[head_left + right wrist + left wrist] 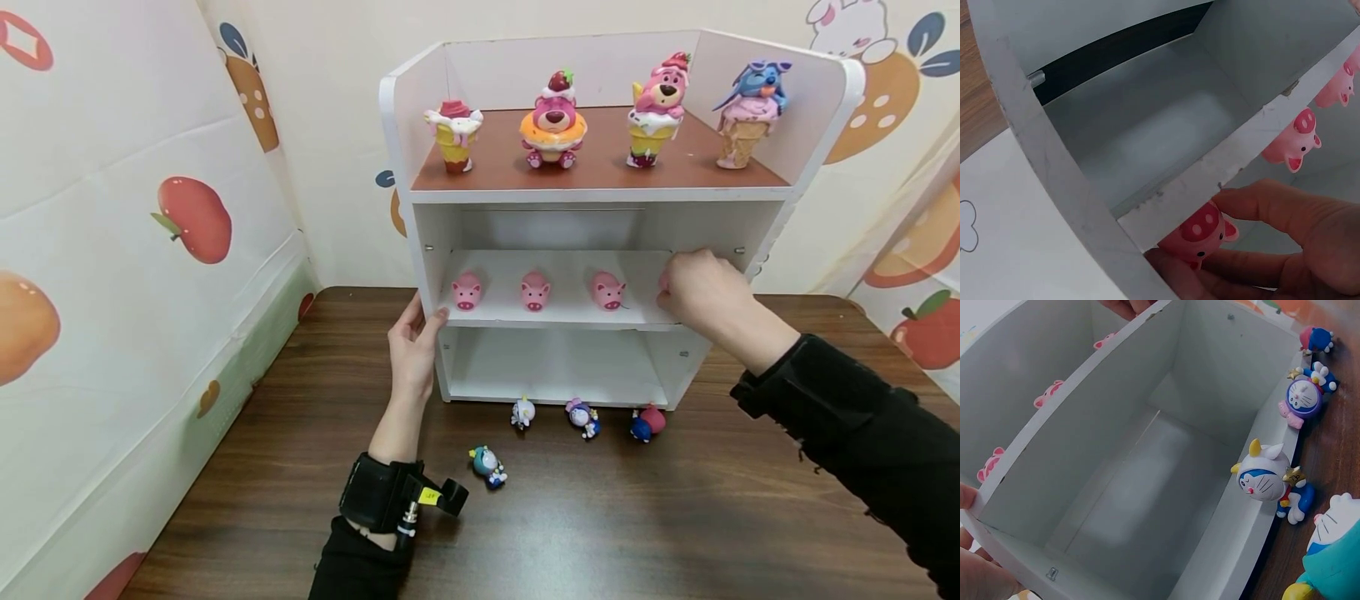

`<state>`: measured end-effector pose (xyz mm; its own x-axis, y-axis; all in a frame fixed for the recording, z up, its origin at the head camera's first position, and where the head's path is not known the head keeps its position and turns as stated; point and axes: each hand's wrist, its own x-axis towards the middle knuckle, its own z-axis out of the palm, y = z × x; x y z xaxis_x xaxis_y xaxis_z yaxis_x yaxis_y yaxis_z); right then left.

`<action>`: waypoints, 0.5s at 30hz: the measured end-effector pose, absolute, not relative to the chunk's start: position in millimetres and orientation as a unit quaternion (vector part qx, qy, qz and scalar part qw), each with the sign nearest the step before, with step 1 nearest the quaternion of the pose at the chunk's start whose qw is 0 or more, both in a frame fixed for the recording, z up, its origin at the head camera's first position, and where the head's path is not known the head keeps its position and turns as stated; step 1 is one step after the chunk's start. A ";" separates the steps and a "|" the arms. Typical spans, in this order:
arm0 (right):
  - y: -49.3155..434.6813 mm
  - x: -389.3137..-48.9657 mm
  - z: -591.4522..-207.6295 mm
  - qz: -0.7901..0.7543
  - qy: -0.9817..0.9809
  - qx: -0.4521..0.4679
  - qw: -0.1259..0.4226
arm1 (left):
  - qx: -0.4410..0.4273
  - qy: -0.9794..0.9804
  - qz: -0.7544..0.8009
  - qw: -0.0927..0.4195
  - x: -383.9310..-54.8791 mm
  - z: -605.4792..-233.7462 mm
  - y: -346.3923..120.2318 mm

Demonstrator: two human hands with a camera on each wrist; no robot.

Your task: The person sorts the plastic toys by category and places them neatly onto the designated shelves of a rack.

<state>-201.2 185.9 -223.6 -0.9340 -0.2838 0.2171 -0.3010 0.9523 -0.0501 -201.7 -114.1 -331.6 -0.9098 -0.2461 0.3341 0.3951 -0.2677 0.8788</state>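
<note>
My right hand [708,300] reaches into the right end of the middle shelf of a white display rack [600,196]. Its thumb and fingers pinch a pink pig figurine [1196,234], which sits at the board's front edge beside the side panel. To its left, three more pink pigs stand in a row facing out: one at the left [467,292], one in the middle [535,292] and one nearer my right hand [607,292]. My left hand [412,354] grips the rack's left side panel, thumb at the front edge and fingers on the outer side.
On the brown top shelf [495,179] stand several ice-cream and bear figurines. Small Doraemon figures lie on the wooden table [570,533] before the rack, including a white-hooded one [522,412] and a teal one [488,467]. Papered walls rise behind and at both sides.
</note>
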 end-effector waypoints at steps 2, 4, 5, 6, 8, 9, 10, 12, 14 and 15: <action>185.3 -200.6 -224.4 0.034 -0.983 0.148 0.105 | -0.065 -0.571 -0.793 0.203 -201.5 -331.7 -113.8; 184.9 -199.9 -225.6 0.028 -0.982 0.150 0.111 | -0.065 -0.571 -0.793 0.204 -201.6 -331.8 -113.8; 184.6 -199.3 -226.3 0.029 -0.981 0.151 0.117 | -0.065 -0.570 -0.793 0.204 -201.5 -331.7 -113.7; 184.4 -198.8 -227.0 0.030 -0.980 0.153 0.123 | -0.064 -0.569 -0.794 0.205 -201.5 -331.7 -113.7; 184.2 -197.6 -228.2 0.034 -0.978 0.153 0.134 | -0.064 -0.567 -0.795 0.204 -201.5 -331.6 -113.8; 184.1 -196.5 -228.3 0.037 -0.977 0.153 0.141 | -0.065 -0.567 -0.796 0.204 -201.6 -331.6 -113.9; 184.2 -195.7 -228.5 0.042 -0.977 0.152 0.145 | -0.065 -0.566 -0.796 0.204 -201.7 -331.7 -113.9; 184.4 -193.6 -228.5 0.051 -0.975 0.150 0.152 | -0.064 -0.567 -0.796 0.203 -201.8 -332.1 -114.0; 184.3 -190.8 -228.2 0.059 -0.975 0.145 0.159 | -0.065 -0.568 -0.795 0.202 -201.8 -332.3 -114.1; 184.4 -189.3 -228.1 0.064 -0.974 0.145 0.162 | -0.064 -0.570 -0.794 0.201 -201.8 -332.4 -114.1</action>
